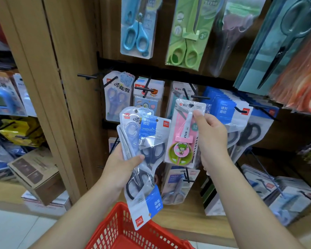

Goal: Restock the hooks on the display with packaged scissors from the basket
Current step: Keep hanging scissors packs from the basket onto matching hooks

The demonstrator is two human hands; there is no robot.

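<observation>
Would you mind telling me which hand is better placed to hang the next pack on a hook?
The right hand: it pinches a single pink pack near its top, close to a hook. The left hand grips several packs lower down.

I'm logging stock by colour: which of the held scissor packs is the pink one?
The pink pack held alone in the right hand, with a green cartoon disc; the bundle in the left hand shows black and pale blue handles.
</observation>
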